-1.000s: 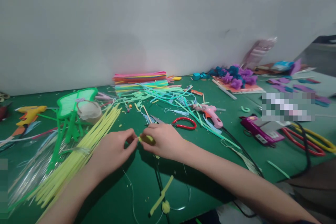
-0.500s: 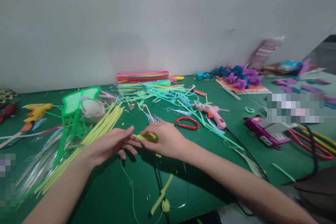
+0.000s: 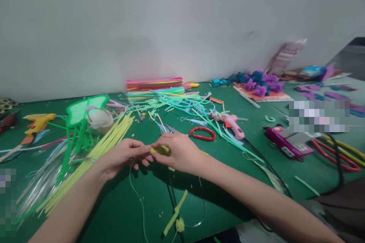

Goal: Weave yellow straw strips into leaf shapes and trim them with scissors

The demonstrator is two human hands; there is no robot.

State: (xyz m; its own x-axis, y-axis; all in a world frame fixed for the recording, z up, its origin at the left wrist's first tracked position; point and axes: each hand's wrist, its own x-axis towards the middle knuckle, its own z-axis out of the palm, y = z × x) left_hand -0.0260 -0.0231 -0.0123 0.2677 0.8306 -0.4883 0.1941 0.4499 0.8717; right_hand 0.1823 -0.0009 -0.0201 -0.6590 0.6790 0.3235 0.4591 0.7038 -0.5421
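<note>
My right hand (image 3: pixel 178 152) is wrapped round a small yellow-green piece (image 3: pixel 163 149) over the middle of the green table (image 3: pixel 122 205). Thumb and forefinger of my left hand (image 3: pixel 129 156) pinch together at the left end of that piece, touching it. A thin clear line (image 3: pixel 143 207) hangs from near my left fingers and loops down to a fuzzy yellow ball (image 3: pixel 180 224) near the front edge. Beside the ball lies a yellow strip (image 3: pixel 176 212). Red-handled scissors (image 3: pixel 202 133) lie just beyond my right hand, their blades partly hidden.
Yellow-green stems (image 3: pixel 114 136) and a green winged shape (image 3: pixel 87 110) lie left. A pink glue gun (image 3: pixel 234 124) and a purple device (image 3: pixel 288 145) are right, a yellow glue gun (image 3: pixel 40 123) far left. Coloured stems (image 3: pixel 155 85) lie by the white partition (image 3: pixel 171 38).
My left thumb and forefinger have closed against the end of the yellow-green piece. The thin line has shifted slightly left, and the view has moved a little.
</note>
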